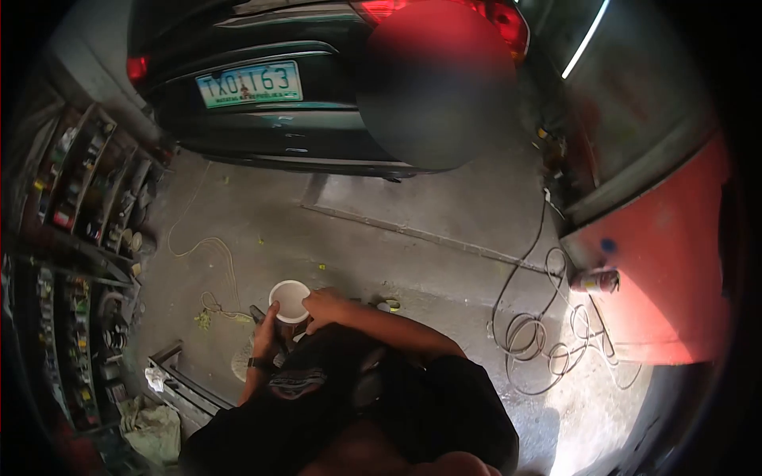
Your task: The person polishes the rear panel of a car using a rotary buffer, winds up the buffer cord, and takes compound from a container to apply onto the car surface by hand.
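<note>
A white round tub [290, 301] with a pale inside is held in front of my body, its mouth facing up. My left hand [266, 337] is closed around its left side, with the thumb at the rim and a dark band on the wrist. A dark, stick-like piece [256, 313] juts out beside the left fingers; its kind is unclear. At the tub's right edge, my right hand [321, 308] has its fingers curled in. Whether those fingers pinch the rim or some small item is hidden.
A dark car [317, 123] stands ahead, rear toward me. Shelves with cans [87, 174] line the left. Coiled hoses [548, 341] lie at right by a red panel [659, 262] and a red can [595, 281]. A low metal frame [186, 377] and a cloth [151, 428] are lower left.
</note>
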Action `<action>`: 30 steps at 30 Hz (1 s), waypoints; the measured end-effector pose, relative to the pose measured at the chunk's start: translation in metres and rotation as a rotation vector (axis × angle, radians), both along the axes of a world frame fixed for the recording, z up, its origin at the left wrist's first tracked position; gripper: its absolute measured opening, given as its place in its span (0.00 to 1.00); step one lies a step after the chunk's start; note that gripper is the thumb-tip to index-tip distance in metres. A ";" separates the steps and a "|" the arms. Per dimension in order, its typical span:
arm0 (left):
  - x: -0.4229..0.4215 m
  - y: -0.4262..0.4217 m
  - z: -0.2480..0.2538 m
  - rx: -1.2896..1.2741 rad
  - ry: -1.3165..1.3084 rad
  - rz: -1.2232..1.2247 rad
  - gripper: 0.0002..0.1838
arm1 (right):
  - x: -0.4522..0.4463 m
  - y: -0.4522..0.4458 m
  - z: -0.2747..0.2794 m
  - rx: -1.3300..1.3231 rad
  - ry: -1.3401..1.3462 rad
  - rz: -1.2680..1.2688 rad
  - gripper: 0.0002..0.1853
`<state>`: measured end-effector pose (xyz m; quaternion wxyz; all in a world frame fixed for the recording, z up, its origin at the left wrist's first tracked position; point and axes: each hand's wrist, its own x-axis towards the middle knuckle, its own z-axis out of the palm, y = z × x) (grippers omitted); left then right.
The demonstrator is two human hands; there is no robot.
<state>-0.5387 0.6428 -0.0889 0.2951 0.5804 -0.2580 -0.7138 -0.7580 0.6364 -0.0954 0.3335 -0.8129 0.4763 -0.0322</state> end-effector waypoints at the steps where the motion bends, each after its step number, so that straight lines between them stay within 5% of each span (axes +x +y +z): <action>1: -0.006 0.004 0.008 0.000 -0.112 0.014 0.37 | -0.004 -0.001 0.001 0.047 0.011 0.017 0.34; 14: -0.024 -0.017 0.004 -0.023 -0.205 0.079 0.33 | -0.010 -0.038 0.018 0.487 0.024 0.196 0.39; 17: -0.006 -0.029 -0.034 0.011 -0.084 0.086 0.32 | 0.002 -0.032 -0.055 0.109 -0.170 -0.018 0.42; 20: 0.009 -0.043 -0.048 -0.043 -0.196 -0.033 0.32 | 0.022 -0.064 -0.048 0.584 0.200 0.067 0.47; 22: 0.013 -0.053 -0.054 -0.044 -0.212 0.046 0.31 | 0.034 -0.071 -0.049 0.587 0.183 0.107 0.47; 25: 0.031 -0.072 -0.063 0.002 -0.164 0.059 0.30 | 0.044 -0.083 -0.031 0.685 0.069 0.075 0.42; 30: 0.042 -0.092 -0.034 0.011 0.042 0.061 0.31 | -0.003 -0.095 0.019 0.882 -0.572 -0.295 0.35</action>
